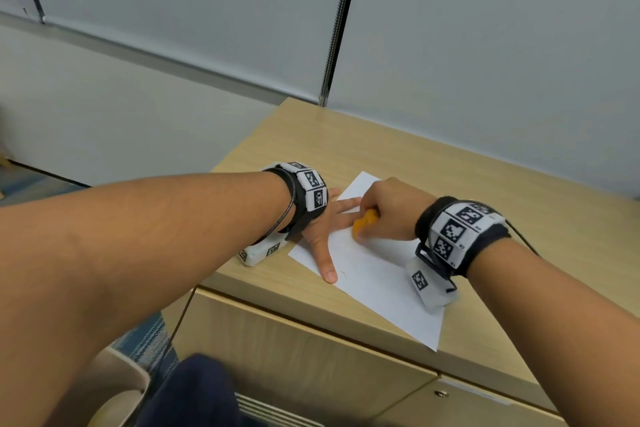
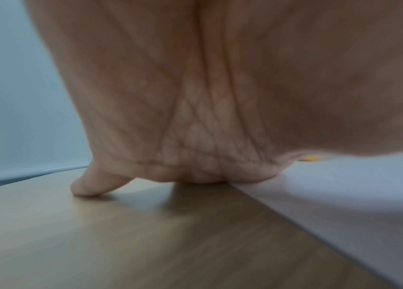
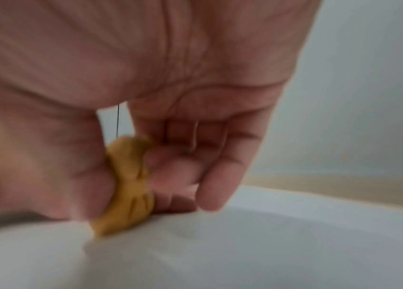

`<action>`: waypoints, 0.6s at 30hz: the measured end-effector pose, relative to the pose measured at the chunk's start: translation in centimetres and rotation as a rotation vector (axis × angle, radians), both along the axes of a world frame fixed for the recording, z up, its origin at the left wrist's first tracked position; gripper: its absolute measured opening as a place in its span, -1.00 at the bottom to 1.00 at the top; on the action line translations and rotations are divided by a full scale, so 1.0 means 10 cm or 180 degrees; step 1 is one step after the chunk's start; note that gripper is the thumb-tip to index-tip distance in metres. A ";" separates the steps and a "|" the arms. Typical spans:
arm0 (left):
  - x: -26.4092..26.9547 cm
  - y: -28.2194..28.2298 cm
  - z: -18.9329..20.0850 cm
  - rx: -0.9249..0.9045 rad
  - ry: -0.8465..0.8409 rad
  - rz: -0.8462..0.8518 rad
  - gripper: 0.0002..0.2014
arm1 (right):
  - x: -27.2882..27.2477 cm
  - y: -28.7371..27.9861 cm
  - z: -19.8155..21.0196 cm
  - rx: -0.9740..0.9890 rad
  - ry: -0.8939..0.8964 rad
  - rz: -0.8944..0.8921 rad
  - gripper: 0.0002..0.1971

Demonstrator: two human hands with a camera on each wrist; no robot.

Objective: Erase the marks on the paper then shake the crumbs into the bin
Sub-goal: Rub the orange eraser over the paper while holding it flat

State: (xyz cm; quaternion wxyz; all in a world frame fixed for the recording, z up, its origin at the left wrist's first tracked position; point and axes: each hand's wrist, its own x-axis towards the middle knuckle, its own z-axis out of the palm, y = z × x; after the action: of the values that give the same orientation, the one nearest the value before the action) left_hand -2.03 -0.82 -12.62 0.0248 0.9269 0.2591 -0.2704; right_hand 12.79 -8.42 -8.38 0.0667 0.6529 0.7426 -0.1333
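Note:
A white sheet of paper [image 1: 381,277] lies on the wooden cabinet top [image 1: 450,163]. My left hand [image 1: 323,232] lies flat on the sheet's left part, fingers spread and thumb stretched toward the near edge. My right hand [image 1: 388,208] grips an orange eraser [image 1: 365,220] and presses its tip onto the paper beside the left fingers. A faint pencil mark [image 1: 344,275] shows by the left thumb tip. The right wrist view shows the eraser [image 3: 131,185] pinched between thumb and curled fingers [image 3: 210,176], blurred, on the paper [image 3: 245,254]. In the left wrist view the palm [image 2: 195,97] straddles the paper's edge [image 2: 344,195].
The cabinet top ends close to my body, with closed doors and a small lock [image 1: 441,393] below. A beige rounded container rim [image 1: 114,388] sits on the floor at lower left. Grey wall panels stand behind the cabinet. Bare wood lies right of the paper.

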 end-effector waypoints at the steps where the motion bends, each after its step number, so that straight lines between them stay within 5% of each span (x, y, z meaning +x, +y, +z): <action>1: 0.00 -0.01 0.00 0.0023 0.0005 -0.0012 0.33 | 0.02 0.01 -0.01 0.0137 -0.0044 -0.0038 -0.73; 5: 0.00 -0.01 0.03 -0.0016 0.0040 0.0061 0.30 | -0.02 -0.07 0.03 -0.0755 0.0255 0.0083 -0.74; 9: 0.01 0.00 0.00 0.0034 0.0038 0.0021 0.36 | 0.04 -0.02 0.01 0.0014 0.0041 -0.0067 -0.76; 12: 0.01 0.02 -0.02 0.0015 0.0004 0.0091 0.34 | 0.01 -0.09 0.02 -0.0671 0.0275 0.0024 -0.75; 16: 0.01 0.03 -0.03 -0.0021 -0.0002 0.0067 0.38 | 0.01 -0.06 0.00 0.0088 -0.0072 -0.0088 -0.75; 18: 0.01 0.04 -0.03 -0.0013 0.0002 0.0082 0.38 | 0.00 -0.09 0.03 -0.0422 0.0057 -0.0054 -0.76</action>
State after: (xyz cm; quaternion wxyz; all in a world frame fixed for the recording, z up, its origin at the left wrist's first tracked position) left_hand -1.89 -0.44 -12.97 0.0301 0.9234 0.2705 -0.2708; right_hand 12.84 -9.29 -8.12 0.1019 0.6522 0.7272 -0.1886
